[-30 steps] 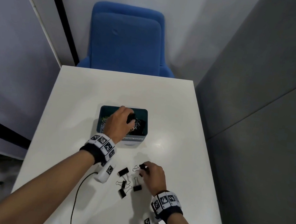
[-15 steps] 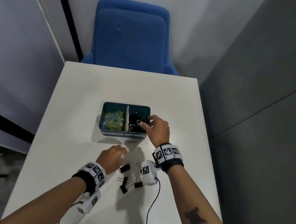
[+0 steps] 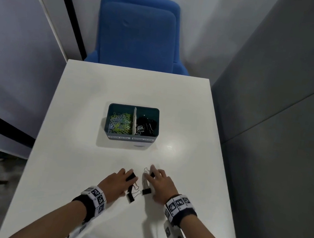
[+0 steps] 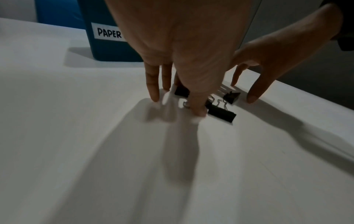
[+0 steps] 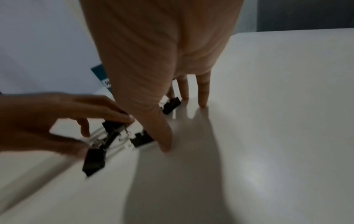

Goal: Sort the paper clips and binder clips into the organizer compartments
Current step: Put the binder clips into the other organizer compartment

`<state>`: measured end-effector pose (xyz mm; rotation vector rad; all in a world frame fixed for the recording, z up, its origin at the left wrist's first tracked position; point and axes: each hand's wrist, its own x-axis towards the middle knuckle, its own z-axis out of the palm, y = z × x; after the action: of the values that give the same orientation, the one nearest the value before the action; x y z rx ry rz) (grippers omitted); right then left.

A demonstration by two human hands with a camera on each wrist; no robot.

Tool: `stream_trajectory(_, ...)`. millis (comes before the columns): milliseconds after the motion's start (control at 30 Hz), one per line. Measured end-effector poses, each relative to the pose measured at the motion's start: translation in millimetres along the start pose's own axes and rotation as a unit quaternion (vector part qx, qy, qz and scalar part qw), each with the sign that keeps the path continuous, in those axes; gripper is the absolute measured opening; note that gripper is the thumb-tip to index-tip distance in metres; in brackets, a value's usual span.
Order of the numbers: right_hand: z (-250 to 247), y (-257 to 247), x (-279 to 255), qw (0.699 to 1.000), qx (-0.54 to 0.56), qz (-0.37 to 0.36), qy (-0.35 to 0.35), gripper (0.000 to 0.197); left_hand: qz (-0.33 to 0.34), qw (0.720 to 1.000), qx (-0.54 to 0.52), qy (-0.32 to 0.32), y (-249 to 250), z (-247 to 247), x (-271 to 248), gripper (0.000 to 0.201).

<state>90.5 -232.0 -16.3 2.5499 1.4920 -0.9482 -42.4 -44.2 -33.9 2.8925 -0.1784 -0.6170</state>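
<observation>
The teal organizer (image 3: 109,124) stands mid-table, coloured paper clips (image 3: 120,123) in its left compartment and black binder clips (image 3: 147,125) in its right. Several binder clips lie loose near the front edge. My left hand (image 3: 124,180) reaches down over one binder clip (image 4: 182,91), forefinger on its black body and thumb on its wire handle. My right hand (image 3: 156,180) stands just to the right with straight, spread fingers touching the table. Its thumb rests beside a clip (image 5: 142,138) and its fingers beside another (image 5: 171,105). A further clip (image 3: 130,198) lies between the hands.
The white table (image 3: 116,85) has grey walls close on the left and right. A blue chair (image 3: 137,34) stands beyond its far edge. Cables run from both wrist cameras off the near edge.
My right hand came back from the organizer's binder-clip compartment to the loose clips. My left hand moved forward onto a clip.
</observation>
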Motion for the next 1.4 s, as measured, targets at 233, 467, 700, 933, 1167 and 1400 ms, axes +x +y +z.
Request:
stream_trajectory(233, 11.3, -13.1, -2.2, 0.994, 0.049, 0.010, 0.096, 0.042, -0.141, 0.976, -0.162, 0.049, 9.4, 11.9, -7.7, 0.034)
stream_trajectory(467, 15.7, -17.8, 2.6, 0.973, 0.162, 0.092, 0.134, 0.017, -0.242, 0.916, -0.306, 0.092, 0.5, 6.7, -11.7, 0.028)
stream_trajectory(700, 13.0, -13.7, -3.4, 0.955, 0.196, 0.147, 0.166, 0.018, -0.186, 0.924, -0.303, 0.139, -0.4, -44.3, -3.5, 0.025)
stream_trajectory(933, -10.1, -7.1, -10.7, 0.922, 0.276, 0.188, 0.193, 0.020, -0.161, 0.907, -0.282, 0.270, -25.4, -161.6, 58.2, 0.030)
stream_trajectory(1167, -80.3, -11.4, 1.3, 0.886, 0.333, 0.147, 0.288, 0.019, -0.150, 0.906, -0.232, 0.320, -30.4, -167.5, 62.0, 0.016)
stream_trajectory(1400, -164.0, -15.7, 43.3, 0.870, 0.335, 0.124, 0.341, 0.023, -0.115, 0.966, -0.171, 0.154, -11.1, -88.7, 19.5, 0.011)
